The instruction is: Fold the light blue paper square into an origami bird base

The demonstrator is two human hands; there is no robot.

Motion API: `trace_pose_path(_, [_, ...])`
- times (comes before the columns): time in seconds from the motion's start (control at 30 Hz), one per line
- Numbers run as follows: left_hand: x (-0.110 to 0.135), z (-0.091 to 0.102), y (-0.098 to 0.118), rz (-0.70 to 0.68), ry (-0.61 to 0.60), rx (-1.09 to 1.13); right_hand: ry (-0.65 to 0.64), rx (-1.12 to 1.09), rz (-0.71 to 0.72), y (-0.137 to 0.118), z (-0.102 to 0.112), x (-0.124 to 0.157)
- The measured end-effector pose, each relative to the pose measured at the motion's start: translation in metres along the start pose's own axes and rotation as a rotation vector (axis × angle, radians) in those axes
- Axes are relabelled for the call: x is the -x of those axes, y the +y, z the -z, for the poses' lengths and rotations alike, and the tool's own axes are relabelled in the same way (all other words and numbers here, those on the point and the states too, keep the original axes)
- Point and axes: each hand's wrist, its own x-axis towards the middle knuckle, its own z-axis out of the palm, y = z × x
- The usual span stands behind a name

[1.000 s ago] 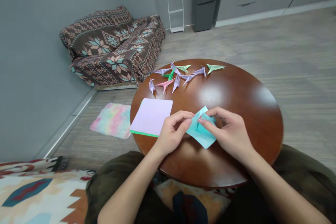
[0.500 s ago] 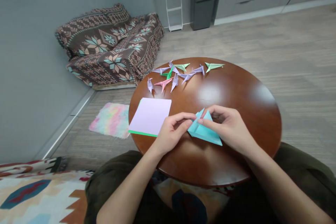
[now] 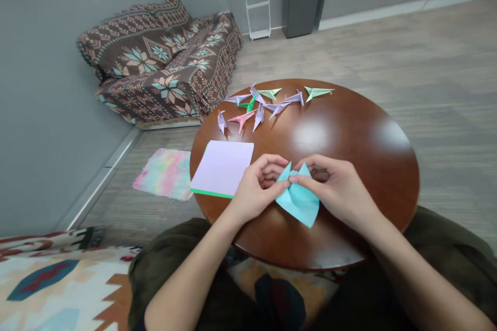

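Folded paper point(image 3: 298, 201): light blue. From it, sheet point(image 3: 221, 168) at 9 o'clock: lilac, green-edged. Table point(image 3: 341, 134): reddish brown. Throw point(image 3: 155, 67) at 10 o'clock: brown, teal-and-peach snowflake pattern. Mat point(image 3: 165, 173) at 9 o'clock: pastel rainbow.

A half-folded blue origami paper point(image 3: 297, 199) between both hands

No words, labels, brands or numbers can be read anywhere in view.
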Motion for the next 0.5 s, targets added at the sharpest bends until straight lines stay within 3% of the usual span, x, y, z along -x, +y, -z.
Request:
trace_pose_path(0.13, [-0.001,0.0,-0.001,0.023,-0.002,-0.006,-0.009,-0.056,0.059,-0.001,0.0,0.001])
trace_pose_path(0.3, [0.002,-0.003,0.003,0.069,-0.076,-0.013,0.063,0.027,0.164,-0.006,-0.005,0.004])
trace_pose_path(0.4, [0.001,-0.003,0.003,0.045,-0.005,-0.013,0.098,0.046,0.206,-0.008,0.003,0.002])
trace_pose_path(0.5, [-0.002,-0.001,0.001,0.012,0.094,0.006,0.219,0.157,0.259,-0.01,0.016,0.0])
